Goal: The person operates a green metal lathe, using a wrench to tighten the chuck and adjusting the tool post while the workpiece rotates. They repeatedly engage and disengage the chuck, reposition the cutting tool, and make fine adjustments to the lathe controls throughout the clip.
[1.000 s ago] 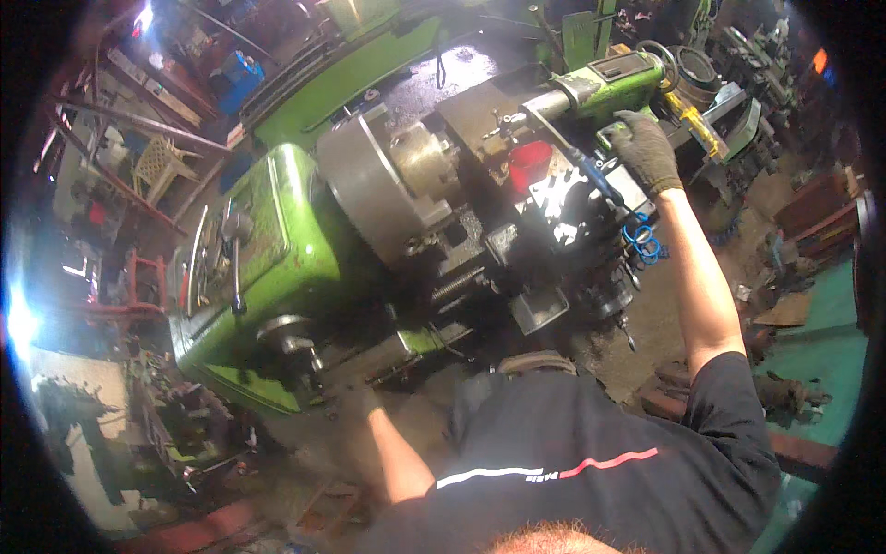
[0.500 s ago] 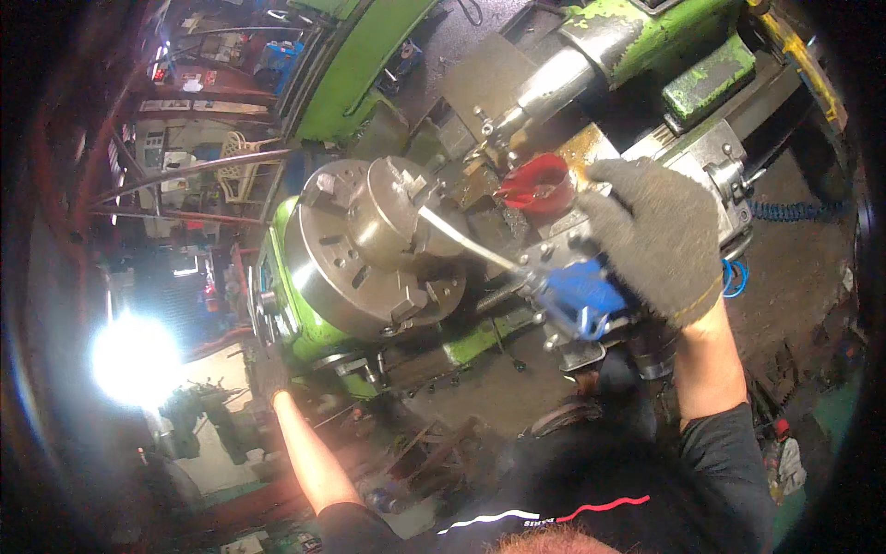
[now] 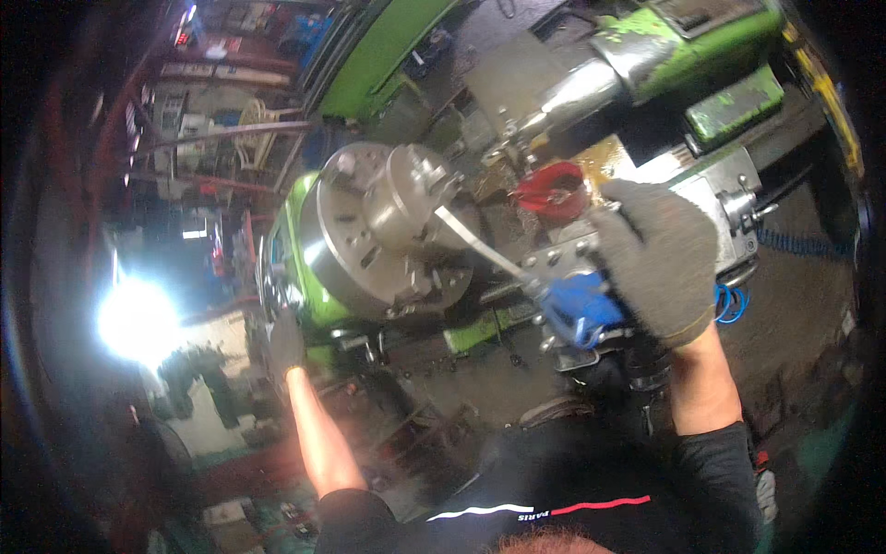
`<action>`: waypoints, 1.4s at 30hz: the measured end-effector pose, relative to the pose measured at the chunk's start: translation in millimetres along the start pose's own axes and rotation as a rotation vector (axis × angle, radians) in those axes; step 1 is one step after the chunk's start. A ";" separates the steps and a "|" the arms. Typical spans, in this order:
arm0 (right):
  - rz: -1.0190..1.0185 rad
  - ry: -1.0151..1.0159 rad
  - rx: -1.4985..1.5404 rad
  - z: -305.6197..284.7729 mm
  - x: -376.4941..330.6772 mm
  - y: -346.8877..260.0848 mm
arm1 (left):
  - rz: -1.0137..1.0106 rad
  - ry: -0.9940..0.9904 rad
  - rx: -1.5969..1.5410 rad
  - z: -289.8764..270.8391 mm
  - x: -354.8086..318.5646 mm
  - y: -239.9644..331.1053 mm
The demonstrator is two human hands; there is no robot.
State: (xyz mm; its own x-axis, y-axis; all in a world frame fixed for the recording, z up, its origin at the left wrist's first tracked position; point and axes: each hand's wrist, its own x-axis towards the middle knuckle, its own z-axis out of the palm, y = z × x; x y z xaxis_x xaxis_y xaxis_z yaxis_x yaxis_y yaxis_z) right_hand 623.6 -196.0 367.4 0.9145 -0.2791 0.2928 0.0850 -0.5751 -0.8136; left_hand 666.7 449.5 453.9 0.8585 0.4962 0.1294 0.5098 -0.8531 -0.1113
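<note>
1. At the centre of the head view stands a green lathe (image 3: 305, 231) with a large steel chuck (image 3: 378, 235) facing the person.
2. Right hand (image 3: 660, 263): gloved in grey, clenched around a blue-handled air blow gun (image 3: 577, 305).
3. Blow gun location: over the lathe carriage, just right of the chuck; its thin metal nozzle (image 3: 475, 242) runs up and left, with the tip at the chuck face. Contact between tip and chuck cannot be told.
4. Left hand (image 3: 286, 342): gloved, arm extended to the left side of the headstock, below the chuck rim. Grip state cannot be told; the area is dark and blurred.
5. A red cup-shaped container (image 3: 551, 192) sits just above the right hand, on the carriage.
6. A blue coiled hose (image 3: 729, 303) shows beside the right wrist.
7. The green tailstock (image 3: 683, 42) lies at the upper right, its steel quill pointing toward the chuck.
</note>
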 end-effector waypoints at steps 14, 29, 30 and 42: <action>0.243 -0.017 -0.600 13.4 2.1 -12.6 | 0.663 -0.975 -0.488 518.2 -281.6 -6.3; 0.314 -0.002 -0.794 23.0 4.9 -16.4 | 0.050 -1.225 -0.887 392.8 -267.4 -3.0; 0.340 0.006 -0.790 23.1 5.2 -16.2 | 0.274 -1.140 -0.640 376.1 -262.4 -8.4; 0.395 0.022 -0.707 22.2 5.0 -22.6 | 0.578 -0.554 -1.171 148.6 -207.1 43.2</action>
State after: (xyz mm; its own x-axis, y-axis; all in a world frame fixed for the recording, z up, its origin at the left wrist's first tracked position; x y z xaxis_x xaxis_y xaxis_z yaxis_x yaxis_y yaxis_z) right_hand 635.0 -167.3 376.1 0.8162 -0.5740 0.0664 -0.5194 -0.7791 -0.3511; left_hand 519.1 333.8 275.9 0.9768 -0.1987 -0.0796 -0.0205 -0.4572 0.8891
